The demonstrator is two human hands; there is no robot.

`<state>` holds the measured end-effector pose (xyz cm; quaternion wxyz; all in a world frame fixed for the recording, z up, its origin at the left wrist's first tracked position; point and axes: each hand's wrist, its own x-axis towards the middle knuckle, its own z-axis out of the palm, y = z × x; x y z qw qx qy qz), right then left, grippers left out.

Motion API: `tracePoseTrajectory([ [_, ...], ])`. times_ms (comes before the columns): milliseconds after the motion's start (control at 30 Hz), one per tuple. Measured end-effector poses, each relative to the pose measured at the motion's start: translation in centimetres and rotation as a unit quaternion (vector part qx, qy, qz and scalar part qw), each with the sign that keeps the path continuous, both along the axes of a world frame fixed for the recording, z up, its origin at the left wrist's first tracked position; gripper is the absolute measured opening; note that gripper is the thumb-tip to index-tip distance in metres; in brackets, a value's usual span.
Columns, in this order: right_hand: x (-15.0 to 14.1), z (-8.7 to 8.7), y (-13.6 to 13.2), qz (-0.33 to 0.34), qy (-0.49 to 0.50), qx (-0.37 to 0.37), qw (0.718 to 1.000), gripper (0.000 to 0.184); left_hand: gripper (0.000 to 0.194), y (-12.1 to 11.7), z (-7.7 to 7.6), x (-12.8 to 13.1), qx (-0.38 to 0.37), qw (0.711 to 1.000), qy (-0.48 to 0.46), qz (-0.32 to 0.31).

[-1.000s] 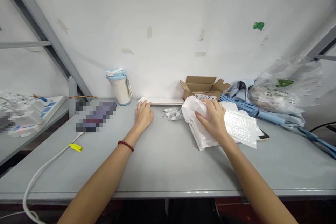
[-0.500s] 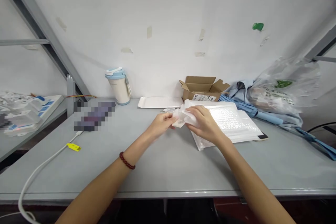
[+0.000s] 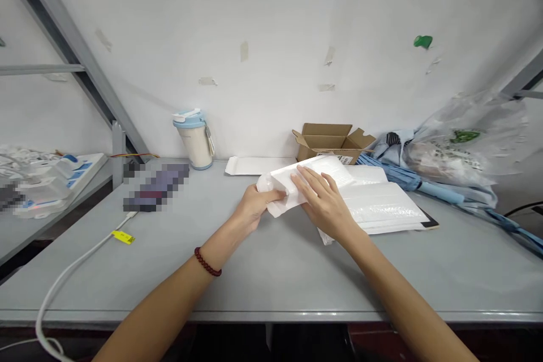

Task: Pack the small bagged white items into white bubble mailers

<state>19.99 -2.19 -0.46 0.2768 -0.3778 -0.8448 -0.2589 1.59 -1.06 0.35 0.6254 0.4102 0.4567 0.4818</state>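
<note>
Bare table (image 3: 263, 271) in front; cardboard box (image 3: 328, 144) behind.

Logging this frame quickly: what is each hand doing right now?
Left hand: closed on the near end of the white padded bag.
Right hand: open, fingers flat on top of that bag.
</note>
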Motion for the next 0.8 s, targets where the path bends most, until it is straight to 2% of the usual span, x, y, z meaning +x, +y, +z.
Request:
tracePoseTrajectory([
  [167,-1.2,-0.9,-0.4,-0.01,-0.032,0.008,0.999,0.055,0.032,0.0,-0.5,0.4,-0.025,0.999,0.0,0.037],
  [267,-1.5,-1.0,-0.4,-0.012,-0.029,0.029,0.999,0.05,0.028,0.0,-0.7,0.4,-0.035,0.999,0.005,0.014],
  [400,-0.8,-0.5,0.0,-0.01,0.021,0.086,0.996,0.045,0.023,0.1,0.1,-0.3,0.02,0.996,-0.054,-0.072],
  [467,-0.2,-0.1,0.2,-0.021,0.045,0.101,0.994,0.042,0.022,0.0,0.8,-0.8,0.065,0.993,-0.071,-0.069],
  [533,0.1,0.2,0.4,-0.032,0.055,0.114,0.992,0.038,0.027,-0.2,1.3,-1.1,0.155,0.986,-0.021,-0.057],
  [567,0.2,0.3,0.4,-0.034,0.056,0.122,0.99,0.035,0.027,-0.4,1.4,-1.2,0.223,0.973,0.035,-0.053],
  [600,0.2,0.4,0.4,-0.034,0.057,0.131,0.989,0.033,0.025,-0.6,1.4,-1.2,0.303,0.946,0.104,-0.048],
  [667,0.2,0.6,0.4,-0.03,0.061,0.149,0.987,0.03,0.028,-1.1,0.9,-0.9,0.461,0.852,0.246,-0.03],
  [733,0.1,0.8,0.3,-0.027,0.066,0.167,0.983,0.027,0.037,-1.3,0.1,-0.2,0.565,0.75,0.344,0.0],
  [767,0.2,1.0,0.2,-0.027,0.067,0.176,0.982,0.025,0.039,-1.2,-0.3,0.3,0.591,0.715,0.372,0.016],
  [800,0.3,1.1,0.2,-0.028,0.067,0.186,0.98,0.023,0.039,-1.1,-0.6,0.9,0.606,0.693,0.388,0.034],
])
